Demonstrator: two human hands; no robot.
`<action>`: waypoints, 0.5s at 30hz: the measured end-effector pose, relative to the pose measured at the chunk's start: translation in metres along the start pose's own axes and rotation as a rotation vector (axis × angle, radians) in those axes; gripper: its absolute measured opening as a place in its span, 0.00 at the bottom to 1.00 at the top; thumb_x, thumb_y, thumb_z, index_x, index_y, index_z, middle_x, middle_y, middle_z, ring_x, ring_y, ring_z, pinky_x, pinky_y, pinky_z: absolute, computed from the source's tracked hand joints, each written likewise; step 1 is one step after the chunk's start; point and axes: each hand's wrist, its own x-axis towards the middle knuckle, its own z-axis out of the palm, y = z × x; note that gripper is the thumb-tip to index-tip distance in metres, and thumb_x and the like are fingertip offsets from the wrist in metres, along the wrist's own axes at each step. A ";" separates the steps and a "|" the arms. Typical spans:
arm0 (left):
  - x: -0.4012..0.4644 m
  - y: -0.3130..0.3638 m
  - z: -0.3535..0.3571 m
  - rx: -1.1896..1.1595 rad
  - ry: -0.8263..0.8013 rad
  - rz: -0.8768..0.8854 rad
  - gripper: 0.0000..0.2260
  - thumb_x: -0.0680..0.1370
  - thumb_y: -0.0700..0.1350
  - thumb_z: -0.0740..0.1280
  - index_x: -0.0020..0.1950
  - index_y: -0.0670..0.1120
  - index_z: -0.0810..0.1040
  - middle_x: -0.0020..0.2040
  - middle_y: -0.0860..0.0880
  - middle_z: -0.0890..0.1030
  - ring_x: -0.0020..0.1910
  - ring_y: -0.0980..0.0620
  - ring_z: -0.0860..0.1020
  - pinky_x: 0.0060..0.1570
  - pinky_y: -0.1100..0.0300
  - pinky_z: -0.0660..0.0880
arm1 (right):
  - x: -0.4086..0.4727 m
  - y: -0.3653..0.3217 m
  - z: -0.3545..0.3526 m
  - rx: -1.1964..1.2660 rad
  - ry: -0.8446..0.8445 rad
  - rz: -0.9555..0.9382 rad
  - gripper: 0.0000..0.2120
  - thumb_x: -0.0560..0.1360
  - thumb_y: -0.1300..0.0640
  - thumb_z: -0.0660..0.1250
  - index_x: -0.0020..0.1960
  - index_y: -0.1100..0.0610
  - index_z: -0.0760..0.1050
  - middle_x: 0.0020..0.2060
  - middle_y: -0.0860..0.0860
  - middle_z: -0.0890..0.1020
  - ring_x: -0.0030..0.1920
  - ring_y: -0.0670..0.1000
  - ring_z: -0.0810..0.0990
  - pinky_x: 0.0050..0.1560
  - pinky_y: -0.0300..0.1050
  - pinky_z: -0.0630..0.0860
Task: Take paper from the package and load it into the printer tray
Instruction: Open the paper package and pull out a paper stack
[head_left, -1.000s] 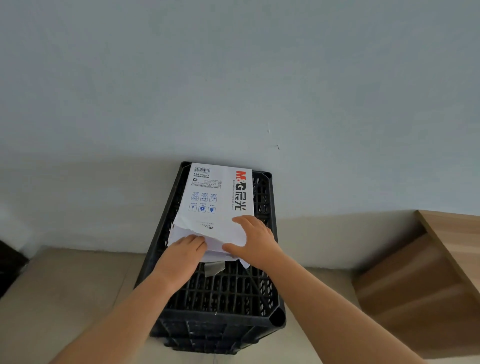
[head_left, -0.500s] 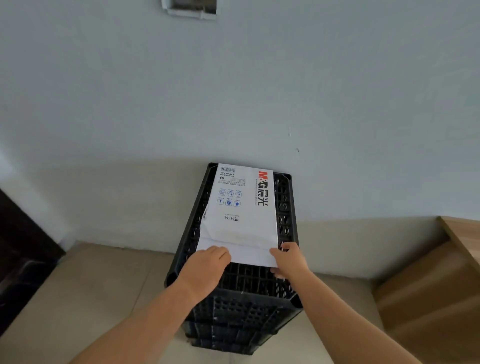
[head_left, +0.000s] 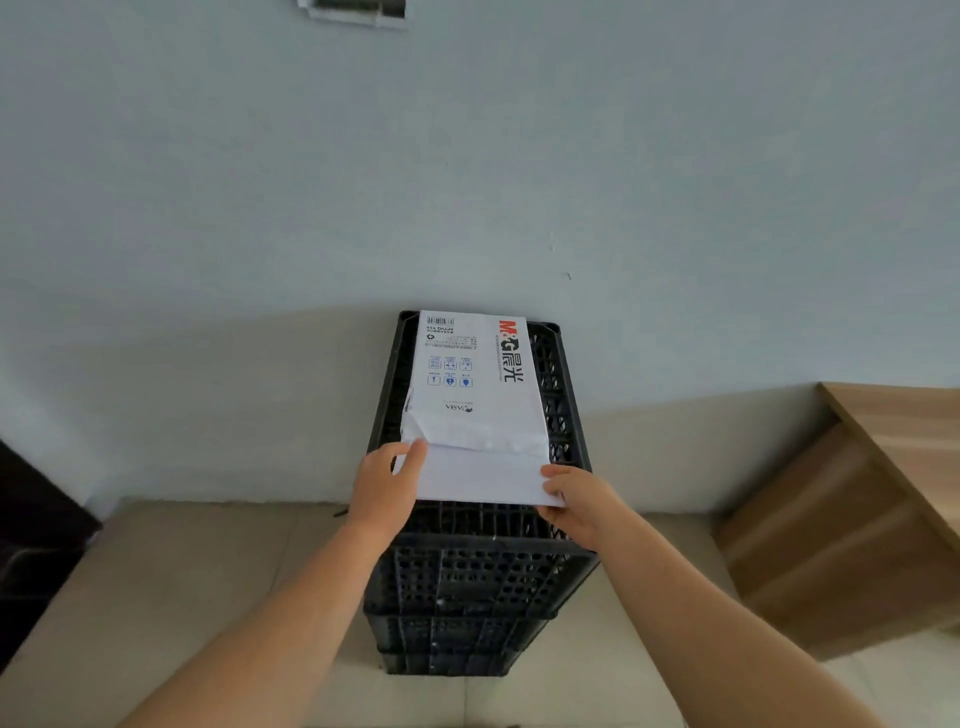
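Note:
A white paper package with red and black print lies flat on a stack of black plastic crates. Its near end is torn open, and a stack of blank white paper sticks out toward me. My left hand holds the left near corner of the paper, thumb on top by the torn wrapper edge. My right hand pinches the right near corner of the paper. No printer is in view.
The crates stand against a pale wall on a beige tiled floor. A wooden desk or cabinet is at the right. A dark object fills the left edge. A wall fitting shows at the top.
The hands have slid the paper stack further out of the package toward me. Earlier both hands were at the torn flap; the left thumb now lies on top of the sheets.

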 end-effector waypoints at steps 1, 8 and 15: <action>0.000 0.002 0.000 -0.076 -0.007 -0.044 0.18 0.78 0.60 0.56 0.57 0.49 0.75 0.58 0.47 0.75 0.56 0.49 0.73 0.59 0.50 0.71 | -0.003 0.003 -0.002 0.022 -0.006 0.004 0.12 0.77 0.72 0.58 0.47 0.59 0.76 0.62 0.61 0.71 0.57 0.60 0.73 0.36 0.45 0.76; 0.008 -0.018 -0.006 -0.433 -0.173 -0.333 0.16 0.75 0.34 0.65 0.60 0.50 0.76 0.57 0.45 0.77 0.53 0.45 0.78 0.53 0.50 0.77 | -0.021 0.020 -0.012 0.019 0.015 -0.006 0.12 0.77 0.72 0.59 0.50 0.58 0.77 0.62 0.61 0.73 0.56 0.59 0.74 0.39 0.46 0.76; -0.002 -0.014 -0.009 -0.485 -0.307 -0.374 0.17 0.78 0.32 0.62 0.65 0.46 0.75 0.60 0.43 0.77 0.58 0.43 0.77 0.53 0.51 0.76 | -0.030 0.019 -0.017 0.145 -0.039 0.007 0.14 0.77 0.70 0.61 0.58 0.59 0.76 0.58 0.59 0.76 0.57 0.57 0.77 0.46 0.45 0.80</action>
